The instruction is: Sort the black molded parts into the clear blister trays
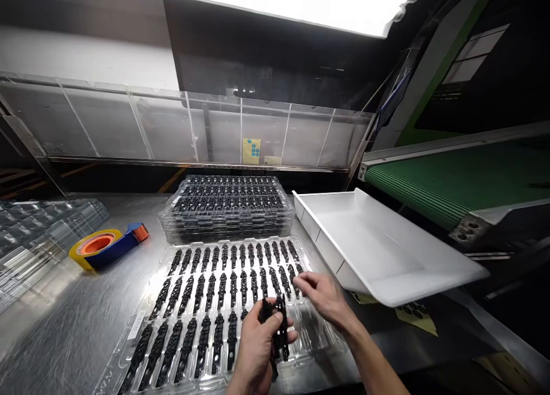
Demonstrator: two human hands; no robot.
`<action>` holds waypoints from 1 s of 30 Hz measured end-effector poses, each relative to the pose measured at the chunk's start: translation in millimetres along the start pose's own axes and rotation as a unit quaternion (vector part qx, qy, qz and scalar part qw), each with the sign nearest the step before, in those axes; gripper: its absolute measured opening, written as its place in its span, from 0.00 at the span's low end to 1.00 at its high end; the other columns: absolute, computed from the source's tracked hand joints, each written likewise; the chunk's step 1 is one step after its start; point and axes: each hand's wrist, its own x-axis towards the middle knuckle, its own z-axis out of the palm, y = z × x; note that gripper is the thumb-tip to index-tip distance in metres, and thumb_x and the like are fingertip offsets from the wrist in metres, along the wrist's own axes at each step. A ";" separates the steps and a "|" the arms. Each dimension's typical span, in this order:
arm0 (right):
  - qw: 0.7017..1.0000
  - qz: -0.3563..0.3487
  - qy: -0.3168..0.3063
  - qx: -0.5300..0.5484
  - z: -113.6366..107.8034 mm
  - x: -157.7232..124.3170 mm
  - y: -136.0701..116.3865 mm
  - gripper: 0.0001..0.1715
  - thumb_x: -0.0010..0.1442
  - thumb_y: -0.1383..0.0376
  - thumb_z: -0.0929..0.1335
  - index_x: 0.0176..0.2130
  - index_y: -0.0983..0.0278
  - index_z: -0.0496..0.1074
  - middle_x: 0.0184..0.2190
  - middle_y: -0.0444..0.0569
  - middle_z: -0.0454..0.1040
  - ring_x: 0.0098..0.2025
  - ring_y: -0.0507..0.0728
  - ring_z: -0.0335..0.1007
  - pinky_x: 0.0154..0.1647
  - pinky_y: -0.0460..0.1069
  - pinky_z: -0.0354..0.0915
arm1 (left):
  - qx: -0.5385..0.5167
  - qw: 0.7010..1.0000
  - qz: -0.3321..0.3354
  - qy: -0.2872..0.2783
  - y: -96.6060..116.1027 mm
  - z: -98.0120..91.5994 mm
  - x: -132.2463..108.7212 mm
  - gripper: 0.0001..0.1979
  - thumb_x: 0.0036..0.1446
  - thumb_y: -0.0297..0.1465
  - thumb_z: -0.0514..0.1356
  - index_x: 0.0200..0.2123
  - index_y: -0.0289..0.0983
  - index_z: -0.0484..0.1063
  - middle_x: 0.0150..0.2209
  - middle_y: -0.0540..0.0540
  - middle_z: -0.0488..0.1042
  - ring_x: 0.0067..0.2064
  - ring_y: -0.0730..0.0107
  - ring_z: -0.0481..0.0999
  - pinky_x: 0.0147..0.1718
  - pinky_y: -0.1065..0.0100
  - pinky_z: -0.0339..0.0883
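A clear plastic tray (pixel 150 295) lies in front of me, with rows of narrow black plastic parts (pixel 187 295) in its slots. Over the tray's near side, my left hand (pixel 258 340) is closed around a small bunch of black plastic parts (pixel 281 332). My right hand (pixel 324 295) pinches at the right end of the middle row, its fingertips at the lower end of a black part (pixel 299 268) in a slot. The fingers partly hide that part. Slots at the near right of the tray, beside my left hand, hold no parts.
Behind the tray rises a stack of filled clear trays (pixel 227 223). A white bin (pixel 369 234) stands at right, beside a green conveyor belt (pixel 464 177). At left are a tape dispenser (pixel 116 255) with yellow tape and more clear trays (pixel 51 229).
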 end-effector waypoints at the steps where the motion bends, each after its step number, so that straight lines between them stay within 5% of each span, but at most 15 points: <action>1: 0.998 -0.024 -0.037 0.045 0.8 -8.3 -4.8 0.21 0.62 0.50 0.61 0.34 0.61 0.74 0.31 0.44 0.75 0.34 0.55 0.70 0.33 0.47 0.63 | 0.004 1.000 0.004 -0.014 -2.0 2.0 1.5 0.16 0.44 0.28 0.68 0.38 0.35 0.69 0.30 0.48 0.72 0.31 0.65 0.77 0.29 0.65 0.74; 4: 0.974 -0.051 -0.097 0.197 5.9 -24.3 -11.8 0.18 0.58 0.52 0.67 0.30 0.64 0.73 0.27 0.43 0.71 0.31 0.52 0.67 0.32 0.45 0.63 | 0.023 0.999 0.034 -0.026 -10.3 5.5 4.8 0.17 0.42 0.32 0.70 0.34 0.35 0.69 0.29 0.49 0.71 0.30 0.67 0.75 0.28 0.66 0.73; 7: 0.967 0.004 -0.055 0.249 10.8 -24.4 -7.2 0.19 0.55 0.51 0.68 0.28 0.64 0.68 0.20 0.39 0.63 0.22 0.48 0.58 0.23 0.44 0.57 | 0.029 0.998 0.050 0.002 -18.3 2.2 4.9 0.18 0.40 0.35 0.71 0.32 0.35 0.69 0.28 0.49 0.71 0.28 0.70 0.72 0.25 0.68 0.71; 12: 0.979 0.036 -0.091 0.179 14.3 -12.1 2.4 0.16 0.54 0.53 0.67 0.26 0.63 0.65 0.16 0.38 0.60 0.17 0.49 0.55 0.18 0.45 0.52 | 0.026 0.996 0.074 0.042 -9.8 -16.6 -0.7 0.19 0.39 0.35 0.71 0.33 0.34 0.70 0.28 0.49 0.70 0.26 0.71 0.71 0.22 0.70 0.69; 17: 0.995 0.011 -0.079 0.054 19.0 -7.9 4.5 0.04 0.47 0.65 0.71 0.26 0.64 0.73 0.24 0.44 0.72 0.29 0.54 0.65 0.29 0.47 0.56 | 0.044 0.985 0.122 0.113 12.4 -35.5 -5.7 0.21 0.38 0.36 0.71 0.36 0.34 0.70 0.32 0.48 0.72 0.29 0.70 0.72 0.24 0.71 0.70; 22: 0.999 0.014 -0.030 -0.015 27.8 -14.4 10.6 0.09 0.52 0.66 0.68 0.36 0.63 0.73 0.31 0.47 0.75 0.35 0.56 0.69 0.35 0.48 0.59 | 0.050 0.990 0.105 0.082 4.9 -35.6 -5.6 0.23 0.37 0.38 0.71 0.35 0.34 0.69 0.31 0.48 0.71 0.29 0.69 0.72 0.23 0.69 0.69; 25: 0.999 0.007 0.009 -0.045 30.5 -20.6 14.3 0.13 0.52 0.67 0.67 0.41 0.64 0.72 0.34 0.49 0.74 0.38 0.58 0.68 0.39 0.50 0.59 | 0.188 0.972 0.126 0.064 -3.3 -30.8 -2.4 0.19 0.46 0.41 0.63 0.38 0.35 0.68 0.30 0.48 0.72 0.27 0.69 0.71 0.23 0.68 0.67; 30: 0.999 -0.020 0.023 -0.034 27.2 -28.6 13.6 0.15 0.56 0.65 0.65 0.44 0.63 0.71 0.37 0.48 0.74 0.40 0.57 0.70 0.42 0.48 0.61 | 0.407 0.897 0.154 0.072 -3.0 -12.1 7.3 0.08 0.52 0.32 0.60 0.35 0.36 0.69 0.31 0.47 0.75 0.33 0.65 0.74 0.32 0.68 0.64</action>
